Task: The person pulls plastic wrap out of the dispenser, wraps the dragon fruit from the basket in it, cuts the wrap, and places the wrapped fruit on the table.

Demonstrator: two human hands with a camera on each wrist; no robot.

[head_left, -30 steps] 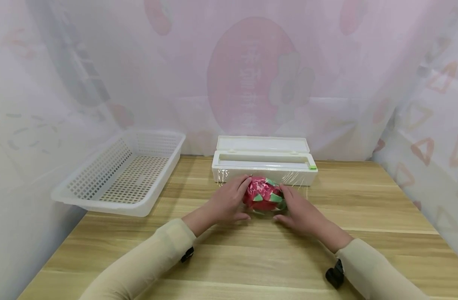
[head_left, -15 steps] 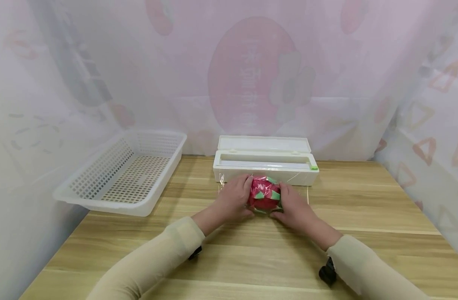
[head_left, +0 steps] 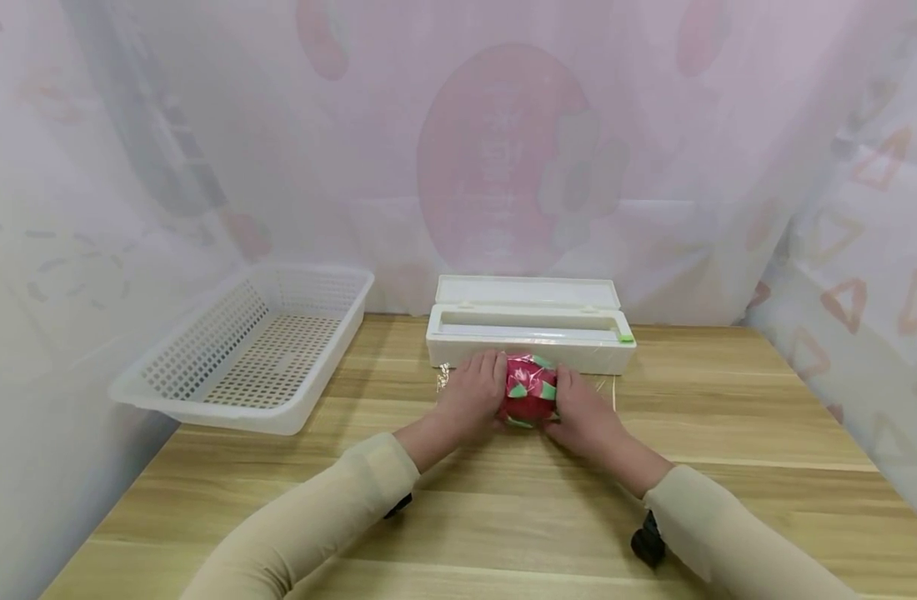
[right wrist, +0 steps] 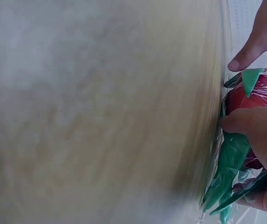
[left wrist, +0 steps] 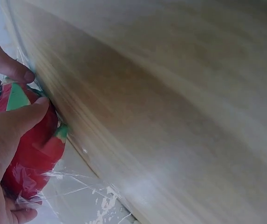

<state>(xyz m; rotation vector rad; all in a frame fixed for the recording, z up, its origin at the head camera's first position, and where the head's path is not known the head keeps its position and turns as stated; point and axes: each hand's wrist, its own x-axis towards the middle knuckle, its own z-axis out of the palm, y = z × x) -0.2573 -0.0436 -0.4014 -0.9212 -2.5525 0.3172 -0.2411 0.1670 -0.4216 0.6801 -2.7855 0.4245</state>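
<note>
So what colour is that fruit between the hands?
Red dragon fruit with green scales, clearest in the head view.

On the table (head_left: 729,433), the dragon fruit (head_left: 531,392) lies near the middle, a little toward 12 o'clock. The left hand (head_left: 469,396) is touching it at 9 o'clock, and the right hand (head_left: 586,417) is touching it at 3 o'clock, so the fruit is between the two hands. Plastic film (left wrist: 84,189) lies around the fruit and on the table under it. Just behind the fruit, at 12 o'clock, stands the wrap box (head_left: 531,337), with its lid (head_left: 526,292) open toward the back. The basket (head_left: 252,346) stands at 10 o'clock, well apart from the hands, and its left side goes over the table edge. The curtain (head_left: 503,150) hangs behind everything.
</note>
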